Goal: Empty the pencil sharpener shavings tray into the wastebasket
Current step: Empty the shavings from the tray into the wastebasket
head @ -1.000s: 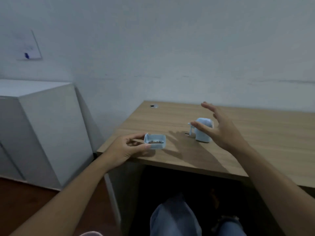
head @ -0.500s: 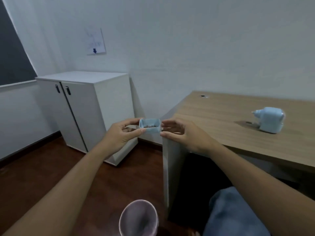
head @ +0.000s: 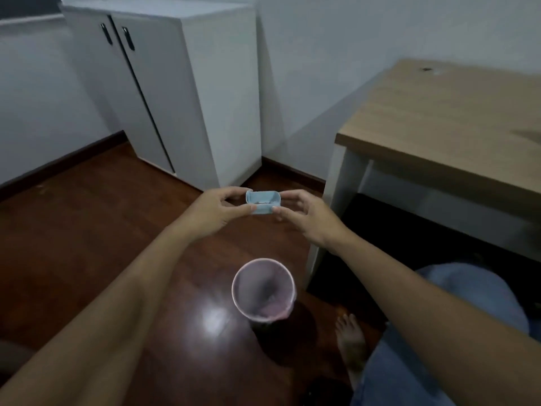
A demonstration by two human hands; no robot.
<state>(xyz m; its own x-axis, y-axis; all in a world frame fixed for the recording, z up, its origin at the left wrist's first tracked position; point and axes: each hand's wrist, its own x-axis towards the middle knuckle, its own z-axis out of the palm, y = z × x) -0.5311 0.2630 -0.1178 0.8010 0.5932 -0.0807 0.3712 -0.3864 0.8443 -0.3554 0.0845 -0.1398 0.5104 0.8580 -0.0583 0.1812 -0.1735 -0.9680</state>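
A small pale-blue shavings tray (head: 262,203) is held between two bare hands above a dark wooden floor (head: 87,230), its open side turned up and towards the camera and a thin line of dark shavings visible along its near inner wall. The left hand (head: 213,213) is closed on the tray's left end, thumb below and fingers above; the right hand (head: 307,219) is pinched onto the right end in the same way, so the tray's long axis is laid left to right, across the line of both forearms. The wastebasket (head: 263,289), a round pinkish bin with its mouth open upward, is seen standing on the floor below the tray and nearer the body, almost directly under the hands in the left-right sense. The coming move is judged to turn on that offset: the tray is carried level and has not yet been tipped, and it appears to sit beyond the bin's far rim rather than over the opening, so it would probably need to be drawn back towards the body, or lowered, before being turned over. Neither hand is clearly the nearer to the bin; both are about equally placed. A wooden desk (head: 439,127) is seen at right and a white cabinet (head: 187,92) against the far wall, both well apart from the tray. The sharpener itself is not in view.
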